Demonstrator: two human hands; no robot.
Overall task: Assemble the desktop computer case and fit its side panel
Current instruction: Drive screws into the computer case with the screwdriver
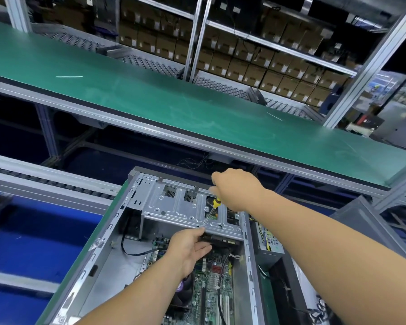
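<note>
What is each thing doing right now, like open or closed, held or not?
computer case: open, side panel not on.
drive cage: inside the case, screwdriver tip on it.
screwdriver: held, tilted, tip down.
right hand: grips the screwdriver.
left hand: rests at the cage's front edge.
conveyor belt: nothing on it.

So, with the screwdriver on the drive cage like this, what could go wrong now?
1. The screwdriver stands tilted on the drive cage; its tip may slip off the screw and fall toward the motherboard.
2. The left hand grips a dark part under the cage edge; the sheet metal could scrape its fingers.
3. The right hand holds only the handle top, so control seems weak.
</note>
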